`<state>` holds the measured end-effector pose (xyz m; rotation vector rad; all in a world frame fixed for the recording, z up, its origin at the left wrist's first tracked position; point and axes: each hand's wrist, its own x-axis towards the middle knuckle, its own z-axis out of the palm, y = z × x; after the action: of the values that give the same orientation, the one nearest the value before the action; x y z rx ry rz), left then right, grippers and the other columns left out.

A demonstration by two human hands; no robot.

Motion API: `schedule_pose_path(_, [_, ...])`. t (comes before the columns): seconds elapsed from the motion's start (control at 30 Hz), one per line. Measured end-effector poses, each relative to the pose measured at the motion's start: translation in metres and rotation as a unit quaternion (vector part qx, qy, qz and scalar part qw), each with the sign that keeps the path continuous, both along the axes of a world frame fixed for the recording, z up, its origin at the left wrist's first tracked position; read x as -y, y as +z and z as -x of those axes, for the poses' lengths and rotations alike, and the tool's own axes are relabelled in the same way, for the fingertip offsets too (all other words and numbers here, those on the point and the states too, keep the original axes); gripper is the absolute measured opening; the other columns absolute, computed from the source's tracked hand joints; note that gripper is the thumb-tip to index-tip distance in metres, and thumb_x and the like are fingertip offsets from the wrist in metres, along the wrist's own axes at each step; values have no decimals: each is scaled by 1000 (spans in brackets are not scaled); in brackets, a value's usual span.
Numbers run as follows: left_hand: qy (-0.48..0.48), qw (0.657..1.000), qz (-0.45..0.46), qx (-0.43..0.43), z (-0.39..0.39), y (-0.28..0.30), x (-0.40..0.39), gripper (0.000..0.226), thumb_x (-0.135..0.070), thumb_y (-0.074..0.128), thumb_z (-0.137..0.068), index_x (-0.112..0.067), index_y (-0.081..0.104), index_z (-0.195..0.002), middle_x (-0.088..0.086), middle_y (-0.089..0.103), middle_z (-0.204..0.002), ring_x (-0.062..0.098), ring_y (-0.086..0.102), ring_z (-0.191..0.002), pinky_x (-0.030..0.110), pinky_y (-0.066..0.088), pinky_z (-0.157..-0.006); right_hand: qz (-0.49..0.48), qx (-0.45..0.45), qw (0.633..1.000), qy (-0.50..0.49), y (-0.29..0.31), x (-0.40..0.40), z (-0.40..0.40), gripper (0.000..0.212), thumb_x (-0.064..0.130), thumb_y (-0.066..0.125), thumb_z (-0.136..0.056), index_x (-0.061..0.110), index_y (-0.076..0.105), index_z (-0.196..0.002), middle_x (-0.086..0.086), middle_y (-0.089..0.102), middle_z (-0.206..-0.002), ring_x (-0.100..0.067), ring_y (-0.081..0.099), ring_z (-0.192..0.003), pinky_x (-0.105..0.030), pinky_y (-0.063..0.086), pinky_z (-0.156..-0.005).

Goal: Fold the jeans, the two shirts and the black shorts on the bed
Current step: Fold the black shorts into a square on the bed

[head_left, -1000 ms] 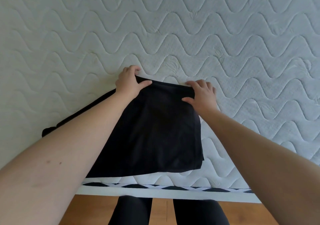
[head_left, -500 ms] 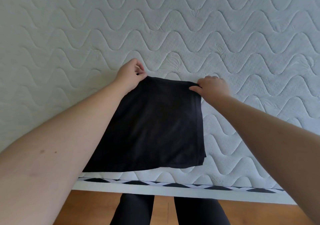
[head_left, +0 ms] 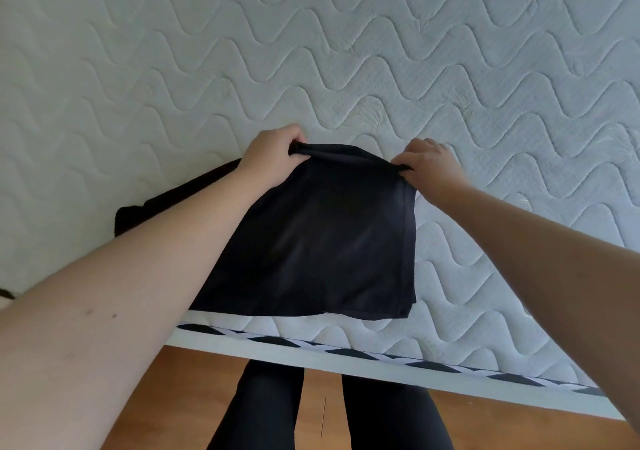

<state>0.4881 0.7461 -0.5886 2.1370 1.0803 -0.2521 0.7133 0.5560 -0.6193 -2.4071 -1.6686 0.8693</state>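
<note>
A black garment [head_left: 311, 241], a flat dark rectangle of cloth, lies on the white quilted mattress [head_left: 346, 51] near its front edge. My left hand [head_left: 273, 153] pinches its far left corner, lifting the cloth slightly. My right hand [head_left: 429, 165] pinches the far right corner. The far edge between my hands is bunched into a raised fold. A strip of the same black cloth [head_left: 166, 200] sticks out to the left behind my left forearm. Whether this piece is the shorts or a shirt I cannot tell. No jeans or other clothes are visible.
The mattress front edge [head_left: 346, 356] has a black-and-white patterned band over a white frame. Below it is a wooden floor [head_left: 322, 397] and the person's legs in black trousers [head_left: 263, 415]. A small dark object [head_left: 5, 293] peeks in at the far left edge.
Both hands went from lying on the far edge to pinching its corners and have raised that edge off the mattress. A black strip at the left shows again.
</note>
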Motion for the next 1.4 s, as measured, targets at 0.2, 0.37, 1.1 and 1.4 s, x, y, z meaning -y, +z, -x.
schedule_pose_path(0.2, [-95,994,-50,22,27,24,30,29,-29,62,-95,-25,67,-123,-2,73,-108,23,66,-99,31,48,-83,-101,99,980,139,8,35,14,59,-3,77,-72,15,62,-126,-16,59,-106,-39,57,-87,-48,50,-80])
schedule_pose_path(0.37, [-118,991,-41,44,57,17,66,33,-18,56,-98,-19,64,-130,-1,64,-132,21,57,-123,31,40,-103,-121,141,970,156,15,59,32,68,-6,76,-71,19,59,-132,-8,61,-117,-33,55,-89,-44,50,-79])
schedule_pose_path(1.1, [-252,958,-137,-19,142,-37,166,51,-8,58,-94,-15,49,-143,7,45,-151,26,41,-140,40,36,-111,-37,178,978,98,-4,136,110,75,-5,82,-64,17,60,-132,-11,55,-135,-35,51,-109,-49,46,-90])
schedule_pose_path(1.4, [-225,972,-52,48,140,-31,148,36,-10,51,-99,-7,58,-134,12,47,-147,28,44,-135,44,47,-103,18,147,983,-111,-3,129,164,59,2,47,-87,9,43,-145,-12,30,-157,-31,19,-147,-49,7,-122])
